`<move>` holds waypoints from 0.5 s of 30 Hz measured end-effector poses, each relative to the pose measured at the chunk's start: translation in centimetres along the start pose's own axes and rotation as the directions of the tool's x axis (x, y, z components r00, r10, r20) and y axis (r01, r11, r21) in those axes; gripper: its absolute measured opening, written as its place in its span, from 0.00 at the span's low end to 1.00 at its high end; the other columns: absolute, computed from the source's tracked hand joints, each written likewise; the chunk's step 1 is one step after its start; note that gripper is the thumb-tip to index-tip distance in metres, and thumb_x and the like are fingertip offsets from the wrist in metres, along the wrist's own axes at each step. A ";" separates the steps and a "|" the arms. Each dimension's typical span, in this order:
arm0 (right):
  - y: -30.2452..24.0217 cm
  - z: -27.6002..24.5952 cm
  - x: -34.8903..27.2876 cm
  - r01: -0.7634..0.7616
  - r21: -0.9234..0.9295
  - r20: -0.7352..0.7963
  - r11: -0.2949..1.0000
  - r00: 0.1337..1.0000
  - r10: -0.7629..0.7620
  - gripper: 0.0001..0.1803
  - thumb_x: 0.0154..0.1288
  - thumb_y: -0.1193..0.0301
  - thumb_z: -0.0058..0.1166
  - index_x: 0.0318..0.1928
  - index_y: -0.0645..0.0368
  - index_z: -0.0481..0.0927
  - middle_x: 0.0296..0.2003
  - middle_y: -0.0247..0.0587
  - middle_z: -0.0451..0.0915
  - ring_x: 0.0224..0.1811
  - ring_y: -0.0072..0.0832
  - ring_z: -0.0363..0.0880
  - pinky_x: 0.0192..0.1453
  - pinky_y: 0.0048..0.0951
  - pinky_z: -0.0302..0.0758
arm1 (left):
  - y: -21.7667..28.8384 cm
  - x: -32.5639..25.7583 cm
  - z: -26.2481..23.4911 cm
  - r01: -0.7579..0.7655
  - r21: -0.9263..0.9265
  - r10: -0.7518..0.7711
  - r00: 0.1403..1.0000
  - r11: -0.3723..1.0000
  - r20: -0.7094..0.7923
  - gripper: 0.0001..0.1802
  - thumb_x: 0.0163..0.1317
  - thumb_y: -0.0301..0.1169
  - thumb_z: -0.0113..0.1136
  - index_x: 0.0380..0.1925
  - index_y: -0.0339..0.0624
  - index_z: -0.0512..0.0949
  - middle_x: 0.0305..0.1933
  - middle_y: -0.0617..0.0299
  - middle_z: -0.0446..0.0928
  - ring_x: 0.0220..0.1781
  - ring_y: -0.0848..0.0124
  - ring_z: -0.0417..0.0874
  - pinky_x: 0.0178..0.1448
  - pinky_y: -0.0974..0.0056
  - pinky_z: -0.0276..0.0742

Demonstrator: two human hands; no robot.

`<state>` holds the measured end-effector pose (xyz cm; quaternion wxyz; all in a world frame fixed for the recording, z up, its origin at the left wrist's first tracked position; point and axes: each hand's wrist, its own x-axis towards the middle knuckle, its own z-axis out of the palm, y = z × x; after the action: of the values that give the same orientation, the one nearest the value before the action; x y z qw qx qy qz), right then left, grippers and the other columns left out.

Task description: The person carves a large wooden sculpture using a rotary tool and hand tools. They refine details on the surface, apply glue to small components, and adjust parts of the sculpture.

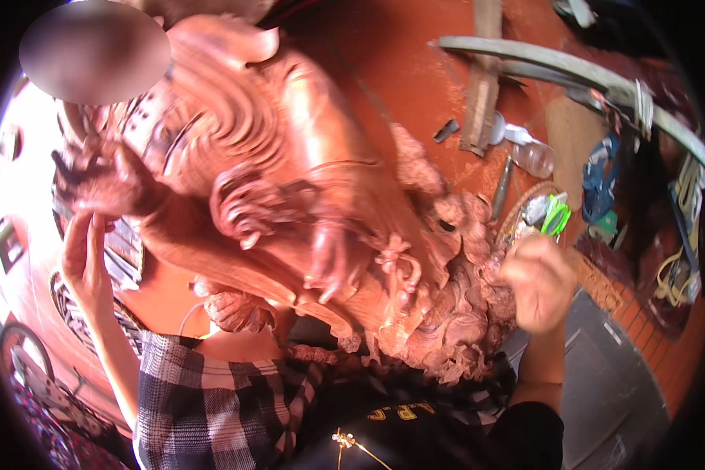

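A large reddish-brown carved wooden statue (329, 141) lies tilted across the view, with flowing robe folds, a beard-like tuft and a densely carved lower end (462, 313). At the left, my left hand (88, 254) reaches up to the statue's carved hand (113, 184), its fingertips pressed together against the underside. Whatever is between those fingertips is too small to make out. My right hand (539, 283) is curled closed beside the carved lower end, slightly blurred. Its fingers hide anything they hold.
Beyond my right hand, a round basket (517, 210) holds small items and green-handled scissors (557, 214). A clear bottle (533, 159), a wooden plank (482, 94) and a long curved pale strip (572, 69) lie farther off. A bicycle wheel (23, 348) stands at the left.
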<state>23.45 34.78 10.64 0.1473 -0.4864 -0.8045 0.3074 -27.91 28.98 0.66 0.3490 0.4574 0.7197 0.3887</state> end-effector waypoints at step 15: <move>24.7 2.0 1.4 -0.146 -0.709 -0.078 0.690 0.989 0.129 0.22 0.54 0.86 0.52 0.51 0.58 0.78 0.45 0.45 0.77 0.54 0.44 0.73 0.58 0.43 0.78 | 5.4 -2.7 2.1 -0.140 0.165 0.148 0.988 0.976 -0.035 0.15 0.73 0.34 0.54 0.51 0.37 0.82 0.43 0.57 0.86 0.45 0.71 0.84 0.52 0.66 0.76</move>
<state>38.79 43.68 -6.73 -0.0669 -0.5674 -0.8204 -0.0227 -23.13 28.50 4.80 0.2644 0.5259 0.7218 0.3640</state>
